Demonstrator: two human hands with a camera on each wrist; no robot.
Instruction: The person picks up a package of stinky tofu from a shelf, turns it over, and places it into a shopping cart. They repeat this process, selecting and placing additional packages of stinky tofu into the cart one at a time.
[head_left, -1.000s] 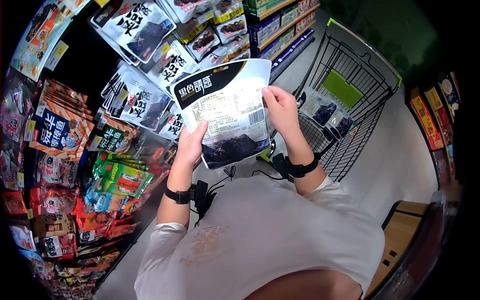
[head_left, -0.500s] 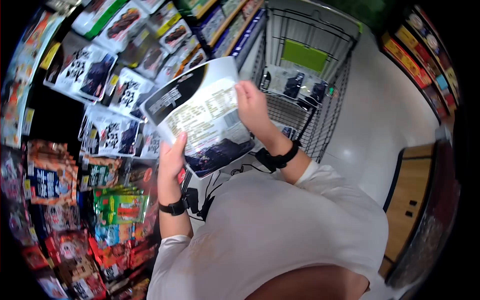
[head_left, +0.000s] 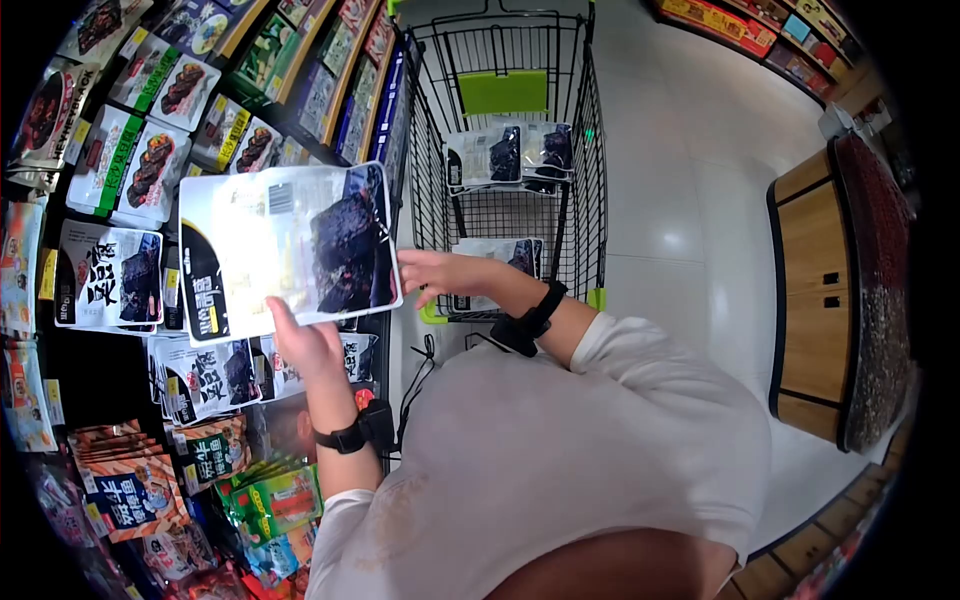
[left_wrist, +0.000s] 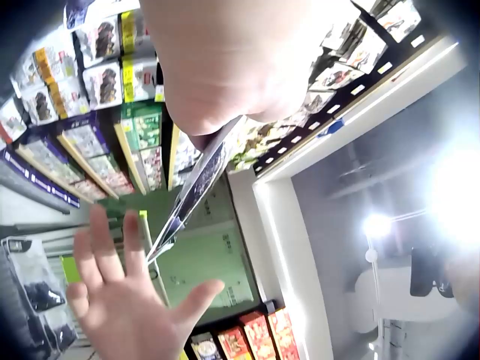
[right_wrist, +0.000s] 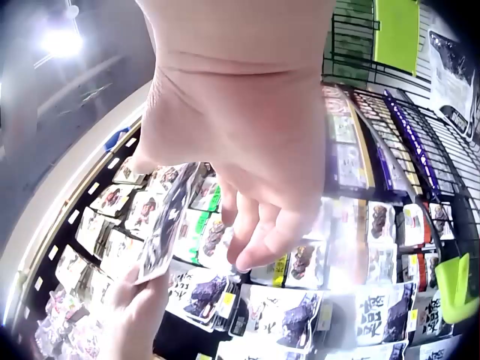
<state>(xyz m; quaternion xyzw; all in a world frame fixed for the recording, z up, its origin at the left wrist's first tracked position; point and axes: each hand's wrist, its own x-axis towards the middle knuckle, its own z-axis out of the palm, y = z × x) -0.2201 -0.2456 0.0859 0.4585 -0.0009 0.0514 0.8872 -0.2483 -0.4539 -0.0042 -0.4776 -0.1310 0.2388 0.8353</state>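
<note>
A large white and black food pouch [head_left: 290,250], turned sideways with its printed text side up, is gripped at its lower edge by my left hand [head_left: 312,350], the thumb lying over the face. In the left wrist view the pouch [left_wrist: 196,187] appears edge-on under the left hand [left_wrist: 232,67]. Beside the pouch's right edge is my right hand [head_left: 450,273], its fingers spread and loosely bent; in the left wrist view this right hand [left_wrist: 131,311] shows an open palm. Whether its fingertips touch the pouch I cannot tell.
Racks of hanging snack packs [head_left: 205,380] line the left side. A wire shopping cart [head_left: 600,170] stands ahead, holding similar pouches [head_left: 487,157]. A wooden cabinet [head_left: 812,290] is at the right, across the pale floor [head_left: 680,230].
The pouch has turned sideways and moved left toward the rack. My right hand has let go of its corner and opened. The view has swung, so the cart appears further left.
</note>
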